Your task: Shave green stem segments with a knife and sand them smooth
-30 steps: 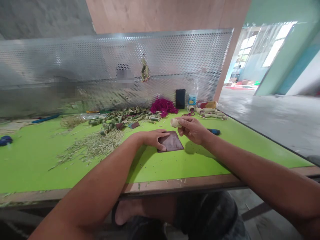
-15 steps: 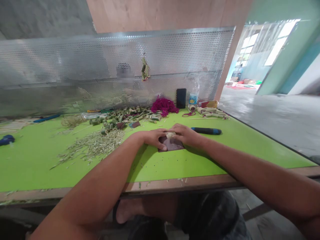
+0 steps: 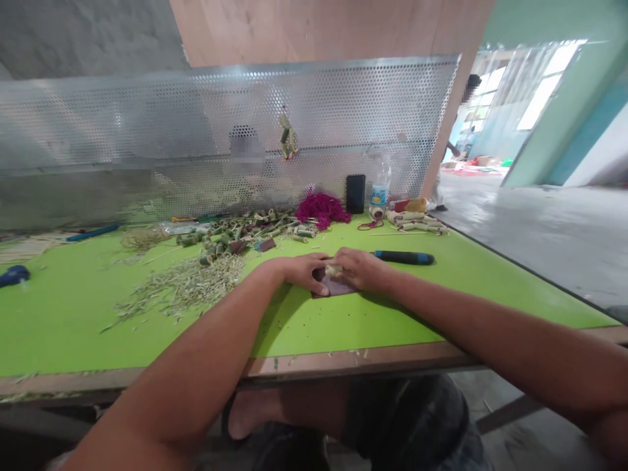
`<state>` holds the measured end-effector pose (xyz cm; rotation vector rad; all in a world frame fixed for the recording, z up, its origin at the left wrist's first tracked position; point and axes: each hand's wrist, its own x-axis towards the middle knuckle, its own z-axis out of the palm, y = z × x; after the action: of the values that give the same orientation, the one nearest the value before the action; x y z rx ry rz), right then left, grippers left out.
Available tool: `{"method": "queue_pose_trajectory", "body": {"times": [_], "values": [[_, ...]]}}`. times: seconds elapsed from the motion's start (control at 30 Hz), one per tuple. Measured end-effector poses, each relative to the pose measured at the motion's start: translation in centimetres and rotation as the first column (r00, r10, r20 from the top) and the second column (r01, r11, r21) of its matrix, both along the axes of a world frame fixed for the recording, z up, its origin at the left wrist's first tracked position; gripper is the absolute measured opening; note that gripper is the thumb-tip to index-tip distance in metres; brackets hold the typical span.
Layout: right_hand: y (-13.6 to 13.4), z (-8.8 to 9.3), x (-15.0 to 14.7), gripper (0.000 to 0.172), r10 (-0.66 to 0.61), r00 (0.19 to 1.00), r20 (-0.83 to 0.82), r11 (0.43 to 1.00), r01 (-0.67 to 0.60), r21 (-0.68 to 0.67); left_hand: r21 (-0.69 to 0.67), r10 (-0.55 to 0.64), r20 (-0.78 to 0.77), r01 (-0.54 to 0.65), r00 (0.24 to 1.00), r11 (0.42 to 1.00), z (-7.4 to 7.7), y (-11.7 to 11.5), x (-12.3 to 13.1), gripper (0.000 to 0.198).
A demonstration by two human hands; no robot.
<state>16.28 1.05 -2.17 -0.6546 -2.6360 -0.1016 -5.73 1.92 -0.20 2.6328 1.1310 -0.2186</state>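
Note:
A dark brown sheet that looks like sandpaper (image 3: 339,288) lies on the green tabletop between my hands. My left hand (image 3: 307,273) rests over its left side, thumb stretched along the near edge and fingers apart toward the far edge. Pinched in my right hand (image 3: 360,268) is a short pale bamboo piece (image 3: 332,269), held down against the sheet; my fingers hide part of it. Just beyond my right wrist lies a knife-like tool with a black and blue handle (image 3: 405,257), its other end partly hidden by the hand.
Left of my arms are pale shavings (image 3: 196,288) and a heap of cut green bamboo pieces (image 3: 220,242). Magenta yarn (image 3: 322,208), a phone (image 3: 356,194), a bottle (image 3: 379,190) and tied bamboo pieces (image 3: 417,221) line the perforated metal panel (image 3: 196,131). A person (image 3: 456,134) stands beyond it.
My right hand has turned and shifted slightly left over the sheet, with the bamboo piece still in its fingers. My left hand stays put. A person has appeared at the far right doorway.

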Motion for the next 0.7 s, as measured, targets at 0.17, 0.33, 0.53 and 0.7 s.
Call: {"method": "queue_pose_trajectory", "body": {"times": [0.17,0.33,0.53,0.7], "values": [[0.14,-0.25,0.17,0.02,-0.047,0.998,-0.052,0.999,0.046,-0.019,0.005,0.024,-0.02,-0.024,1.0,1.0,0.34,-0.3,0.15,0.101],[-0.01,-0.39,-0.09,0.024,0.072,0.994,-0.087,0.997,-0.075,-0.022,-0.002,-0.01,-0.001,0.01,1.0,1.0,0.32,-0.24,0.12,0.097],[0.06,-0.2,-0.16,0.022,-0.007,0.998,-0.057,1.0,0.006,-0.025,0.0,0.015,-0.018,-0.015,1.0,1.0,0.37,-0.31,0.15,0.1],[0.32,-0.26,-0.2,0.019,-0.107,0.991,-0.081,0.993,0.103,-0.053,0.004,0.02,-0.021,-0.02,1.0,1.0,0.26,-0.22,0.07,0.102]]}}
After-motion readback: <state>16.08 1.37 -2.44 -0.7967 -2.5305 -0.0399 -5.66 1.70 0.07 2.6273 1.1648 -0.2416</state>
